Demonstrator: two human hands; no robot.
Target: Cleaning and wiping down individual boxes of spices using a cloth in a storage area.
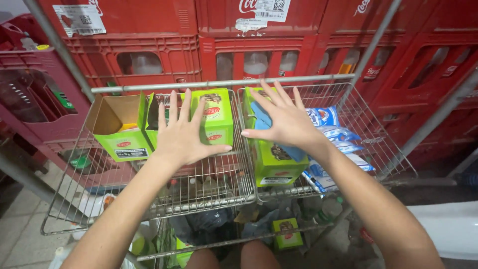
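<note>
Hovering left hand (181, 134), right hand (284, 119), glossy green cartons (216, 117), wire basket (164, 201)

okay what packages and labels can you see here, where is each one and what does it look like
Green boxes: left wire basket, rectangular, under left hand.
Green box: right basket, below right hand.
Blue-white packets: right basket, stacked.
White labels: on red crates behind.

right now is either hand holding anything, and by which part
Nothing is held. The left hand and right hand are open, fingers spread, over the green cartons in the wire basket.
</note>
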